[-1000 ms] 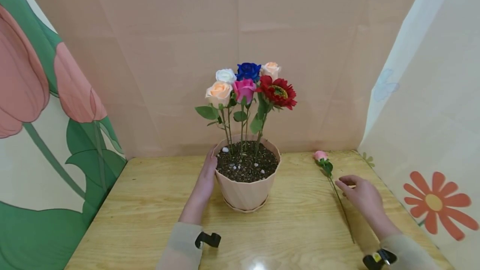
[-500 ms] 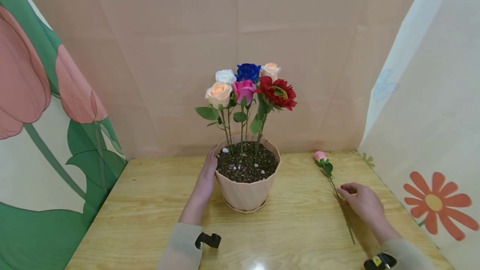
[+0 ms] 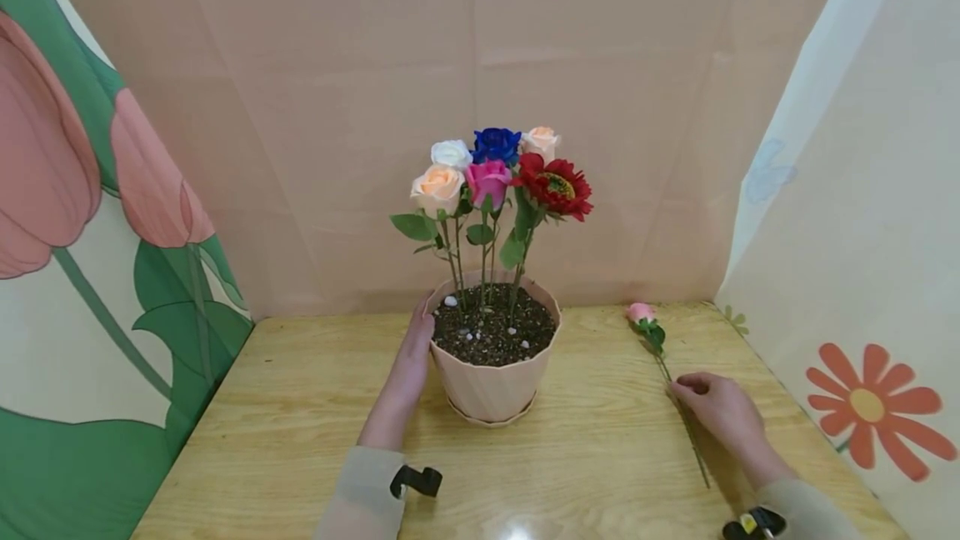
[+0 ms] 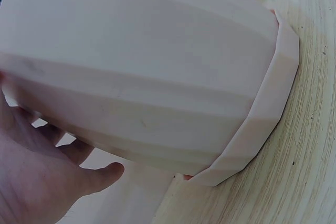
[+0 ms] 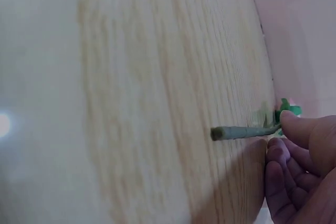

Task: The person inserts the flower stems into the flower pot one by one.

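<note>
A pale pink flowerpot (image 3: 491, 390), filled with dark soil (image 3: 487, 348), stands on a matching saucer. White, blue, peach and magenta roses and a red daisy-like flower (image 3: 557, 183) rise from it. My left hand (image 3: 412, 352) rests against the pot's left side; in the left wrist view its fingers lie along the wall and the thumb stands away. On the table at the right lies a pink rose (image 3: 641, 312) with a long stem. My right hand (image 3: 720, 411) pinches that stem partway down between thumb and fingers; in the right wrist view the cut stem end (image 5: 226, 132) points outward.
The wooden table (image 3: 300, 440) meets a plain pinkish backdrop (image 3: 337, 107) behind the pot. Printed flower panels stand on both sides, tulips (image 3: 153, 173) at left and an orange flower (image 3: 866, 404) at right. Small white stones (image 3: 451, 301) dot the soil.
My right hand has come down a little and onto the pink rose's stem, its thumb and fingers drawing together there. My left hand and the pot have stayed in place.
</note>
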The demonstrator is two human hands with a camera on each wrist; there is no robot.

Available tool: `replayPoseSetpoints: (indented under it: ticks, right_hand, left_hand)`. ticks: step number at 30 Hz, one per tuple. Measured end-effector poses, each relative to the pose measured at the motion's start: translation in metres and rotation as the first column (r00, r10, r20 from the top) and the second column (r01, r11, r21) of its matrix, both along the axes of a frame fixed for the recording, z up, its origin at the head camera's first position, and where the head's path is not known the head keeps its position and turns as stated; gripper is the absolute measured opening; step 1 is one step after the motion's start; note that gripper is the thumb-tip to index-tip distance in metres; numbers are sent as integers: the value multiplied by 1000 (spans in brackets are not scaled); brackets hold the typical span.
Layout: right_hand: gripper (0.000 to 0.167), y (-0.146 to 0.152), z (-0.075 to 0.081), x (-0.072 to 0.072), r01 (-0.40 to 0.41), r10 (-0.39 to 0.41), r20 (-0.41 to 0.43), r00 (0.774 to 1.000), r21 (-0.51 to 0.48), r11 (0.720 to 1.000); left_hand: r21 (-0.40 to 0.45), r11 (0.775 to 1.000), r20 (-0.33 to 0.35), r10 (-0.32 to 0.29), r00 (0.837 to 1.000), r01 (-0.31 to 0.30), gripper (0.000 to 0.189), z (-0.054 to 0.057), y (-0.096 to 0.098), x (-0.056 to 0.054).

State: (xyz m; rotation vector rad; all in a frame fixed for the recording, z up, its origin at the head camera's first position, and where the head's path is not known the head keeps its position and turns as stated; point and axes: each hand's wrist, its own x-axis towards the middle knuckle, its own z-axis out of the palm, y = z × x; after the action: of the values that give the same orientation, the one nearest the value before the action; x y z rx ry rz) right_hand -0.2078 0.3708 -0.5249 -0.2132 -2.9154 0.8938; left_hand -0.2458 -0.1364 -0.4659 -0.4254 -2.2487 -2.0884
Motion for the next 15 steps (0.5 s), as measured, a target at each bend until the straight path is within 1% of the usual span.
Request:
replayPoseSetpoints:
  ticks: [5, 10, 15]
  right_hand:
    - [51, -1, -1, 0, -12, 12, 2, 1000, 10, 1000]
    - [45, 0, -2, -1, -30, 30, -20, 999, 25, 999]
    - [40, 1, -2, -3, -38, 38, -11, 999, 26, 999]
  left_hand:
    - [14, 1000, 1, -10, 1000, 10, 63, -2, 0, 0]
    - [19, 1000, 3, -9, 1000, 9, 63, -2, 0, -1]
    - [23, 1000, 6, -11, 1000, 11, 63, -1, 0, 0]
